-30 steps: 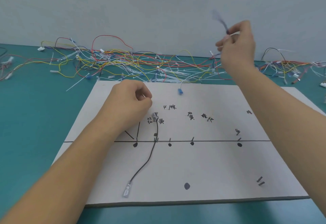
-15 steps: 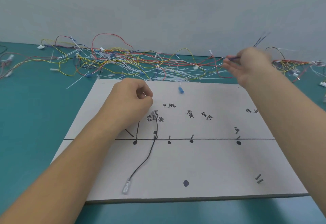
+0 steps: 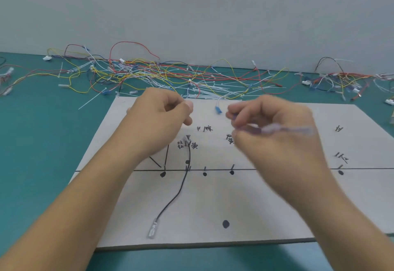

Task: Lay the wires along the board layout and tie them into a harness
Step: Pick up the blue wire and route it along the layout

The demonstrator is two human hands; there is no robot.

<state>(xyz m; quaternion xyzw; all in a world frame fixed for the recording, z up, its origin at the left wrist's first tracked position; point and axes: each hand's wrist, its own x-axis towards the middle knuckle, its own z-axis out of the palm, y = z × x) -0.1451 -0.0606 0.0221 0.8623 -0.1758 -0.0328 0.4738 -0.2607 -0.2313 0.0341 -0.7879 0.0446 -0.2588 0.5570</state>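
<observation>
One wide-angle camera, worn on the head, looks forward and down over the board [image 3: 213, 202] toward the wall [image 3: 191, 3]. It sits close, the forearms [image 3: 74, 217] crossing the bottom edge.

Shows bright, even light, faint shadow under the board [image 3: 266, 211] near edge; smears the right hand [image 3: 275, 125] and its wire [image 3: 287, 130].

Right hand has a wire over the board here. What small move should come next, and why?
Probably lower the right hand and set its blurred wire onto the board along the drawn line. The black wire already lies across the layout, and the left hand is curled above its top end.
</observation>
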